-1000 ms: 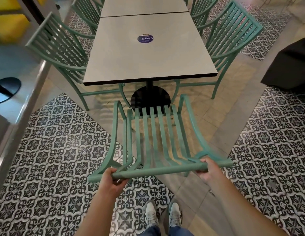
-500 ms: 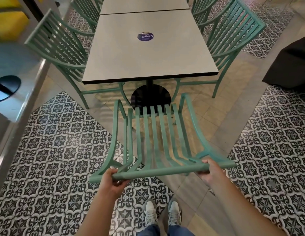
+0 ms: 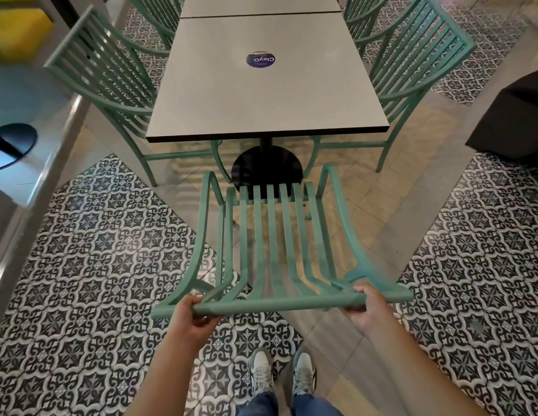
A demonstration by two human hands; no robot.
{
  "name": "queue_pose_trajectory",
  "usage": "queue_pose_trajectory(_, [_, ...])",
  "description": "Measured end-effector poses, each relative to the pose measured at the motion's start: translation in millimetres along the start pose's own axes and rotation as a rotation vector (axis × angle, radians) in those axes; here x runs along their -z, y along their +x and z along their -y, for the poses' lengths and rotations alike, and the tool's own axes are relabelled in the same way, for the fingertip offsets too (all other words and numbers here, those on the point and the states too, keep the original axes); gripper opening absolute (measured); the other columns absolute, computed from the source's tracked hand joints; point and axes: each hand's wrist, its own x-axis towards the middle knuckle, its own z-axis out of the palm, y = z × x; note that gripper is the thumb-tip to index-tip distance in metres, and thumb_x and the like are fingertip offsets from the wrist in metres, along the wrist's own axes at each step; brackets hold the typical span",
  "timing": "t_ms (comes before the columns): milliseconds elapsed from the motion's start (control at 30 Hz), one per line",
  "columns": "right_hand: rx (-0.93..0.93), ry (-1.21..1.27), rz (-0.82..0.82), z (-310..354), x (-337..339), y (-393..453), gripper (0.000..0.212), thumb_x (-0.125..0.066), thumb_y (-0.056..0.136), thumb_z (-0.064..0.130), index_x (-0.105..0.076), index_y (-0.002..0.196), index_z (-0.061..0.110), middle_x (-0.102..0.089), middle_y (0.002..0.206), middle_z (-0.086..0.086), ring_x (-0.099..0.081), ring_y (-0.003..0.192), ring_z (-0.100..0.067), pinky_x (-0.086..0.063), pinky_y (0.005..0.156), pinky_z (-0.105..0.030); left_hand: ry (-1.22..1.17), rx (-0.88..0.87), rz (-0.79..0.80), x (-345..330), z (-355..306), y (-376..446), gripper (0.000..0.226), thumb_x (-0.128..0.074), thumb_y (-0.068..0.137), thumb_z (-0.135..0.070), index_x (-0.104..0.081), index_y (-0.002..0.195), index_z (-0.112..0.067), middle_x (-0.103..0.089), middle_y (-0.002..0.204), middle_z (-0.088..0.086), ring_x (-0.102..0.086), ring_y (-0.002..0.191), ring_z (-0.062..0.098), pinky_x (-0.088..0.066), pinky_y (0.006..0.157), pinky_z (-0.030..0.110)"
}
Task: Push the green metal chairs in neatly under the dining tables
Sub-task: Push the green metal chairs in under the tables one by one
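Note:
A green metal chair (image 3: 273, 244) stands right in front of me, its slatted back toward me and its seat facing the near end of the grey dining table (image 3: 267, 94). My left hand (image 3: 195, 319) grips the chair's top rail near its left end. My right hand (image 3: 364, 307) grips the same rail near its right end. The chair's front edge sits just short of the table's black round base (image 3: 266, 166). A second green chair (image 3: 111, 85) is tucked at the table's left side, and a third (image 3: 412, 64) at its right side.
Another grey table (image 3: 258, 3) adjoins at the far end, with more green chairs beside it. A grey ledge (image 3: 36, 139) runs along the left. A dark block (image 3: 514, 115) stands at the right. My feet (image 3: 282, 373) are on the patterned tile floor.
The chair and both hands have edged forward toward the table end. Both grips on the top rail are unchanged.

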Motion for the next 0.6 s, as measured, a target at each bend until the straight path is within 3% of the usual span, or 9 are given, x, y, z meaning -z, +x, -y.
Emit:
queue_pose_trajectory(100, [-0.001, -0.008, -0.009, -0.6, 2.1, 1.5, 0.018, -0.05, 0.084, -0.001, -0.046, 0.099, 0.008, -0.051, 0.122, -0.021, -0.057, 0.097, -0.032, -0.052, 0.073, -0.048, -0.014, 0.019, -0.01, 1.8, 0.4, 1.9, 0.008, -0.05, 0.091, -0.008, -0.049, 0.098, -0.005, -0.054, 0.109, 0.022, -0.055, 0.095, 0.036, -0.047, 0.078, 0.048])
queue_pose_trajectory(233, [0.007, -0.002, -0.008, 0.3, 4.1, 2.8, 0.017, -0.051, 0.084, -0.001, -0.047, 0.098, 0.009, -0.052, 0.122, -0.02, -0.057, 0.098, -0.031, -0.053, 0.073, -0.047, -0.013, 0.017, -0.018, 7.4, 0.9, 9.7, 0.023, -0.053, 0.09, -0.011, -0.05, 0.111, -0.005, -0.054, 0.116, 0.022, -0.055, 0.105, 0.036, -0.05, 0.075, 0.047])
queue_pose_trajectory(333, [0.032, -0.028, -0.009, -1.1, 5.0, 0.9, 0.013, -0.053, 0.086, 0.004, -0.05, 0.097, 0.01, -0.055, 0.113, -0.018, -0.059, 0.088, -0.028, -0.058, 0.059, -0.039, 0.032, -0.005, -0.048, 9.0, 2.9, 14.3, 0.028, -0.058, 0.09, -0.019, -0.05, 0.114, -0.006, -0.055, 0.113, 0.019, -0.056, 0.11, 0.035, -0.051, 0.086, 0.049])
queue_pose_trajectory(400, [0.05, -0.052, -0.005, -1.9, 4.9, -3.0, 0.016, -0.056, 0.087, 0.009, -0.053, 0.102, 0.011, -0.057, 0.108, -0.017, -0.059, 0.085, -0.026, -0.057, 0.055, -0.035, 0.12, -0.11, -0.15, 13.9, 0.9, 18.3, 0.033, -0.059, 0.09, -0.024, -0.051, 0.117, -0.008, -0.057, 0.101, 0.012, -0.057, 0.104, 0.028, -0.048, 0.094, 0.046])
queue_pose_trajectory(500, [0.109, -0.028, -0.08, 6.5, 9.2, -2.9, 0.032, -0.06, 0.09, 0.02, -0.047, 0.119, 0.013, -0.057, 0.105, -0.015, -0.061, 0.088, -0.026, -0.055, 0.076, -0.041, 0.25, -0.303, -0.249, 23.1, -12.4, 19.2, 0.045, -0.058, 0.091, -0.026, -0.049, 0.13, -0.005, -0.057, 0.097, 0.008, -0.056, 0.084, 0.018, -0.05, 0.082, 0.036])
queue_pose_trajectory(533, [0.142, -0.021, -0.117, 12.2, 12.7, -2.9, 0.039, -0.062, 0.09, 0.023, -0.046, 0.123, 0.012, -0.057, 0.107, -0.015, -0.061, 0.094, -0.027, -0.054, 0.084, -0.042, 0.314, -0.359, -0.304, 26.3, -18.2, 18.0, 0.051, -0.059, 0.091, -0.026, -0.045, 0.136, -0.006, -0.057, 0.103, 0.01, -0.057, 0.087, 0.019, -0.051, 0.081, 0.036])
queue_pose_trajectory(600, [0.252, -0.08, -0.227, 25.1, 20.3, -3.7, 0.055, -0.068, 0.084, 0.033, -0.045, 0.129, 0.012, -0.057, 0.118, -0.015, -0.059, 0.106, -0.029, -0.051, 0.093, -0.044, 0.531, -0.505, -0.394, 30.5, -31.9, 17.4, 0.065, -0.063, 0.09, -0.026, -0.033, 0.145, -0.01, -0.053, 0.126, 0.014, -0.059, 0.106, 0.026, -0.05, 0.093, 0.042])
